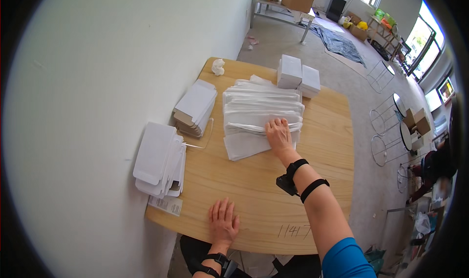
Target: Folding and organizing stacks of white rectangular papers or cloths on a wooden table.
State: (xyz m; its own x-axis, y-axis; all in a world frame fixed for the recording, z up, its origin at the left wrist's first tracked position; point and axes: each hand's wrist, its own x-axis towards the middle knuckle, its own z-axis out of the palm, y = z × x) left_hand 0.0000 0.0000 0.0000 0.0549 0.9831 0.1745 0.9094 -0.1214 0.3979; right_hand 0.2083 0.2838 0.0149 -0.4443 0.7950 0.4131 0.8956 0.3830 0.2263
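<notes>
A spread stack of thin, flat white sleeves (pixel 264 102), their edges overlapping, lies across the far middle of the wooden table (pixel 317 180). My right hand (pixel 279 135) reaches onto the near part of this stack. Its fingers are curled down at the raised edge of one sleeve and close on it; the fingertips are partly hidden. Near the table's front edge my left hand (pixel 224 223) rests palm down on the wood, fingers stretched out and holding nothing.
Flat white cartons (pixel 155 153) and another carton pile (pixel 195 102) line the left edge by the wall. Two white boxes (pixel 290 71) stand at the far right corner, crumpled tissue (pixel 218 66) at the far left. Stools (pixel 398 104) and a person (pixel 435 168) are off to the right.
</notes>
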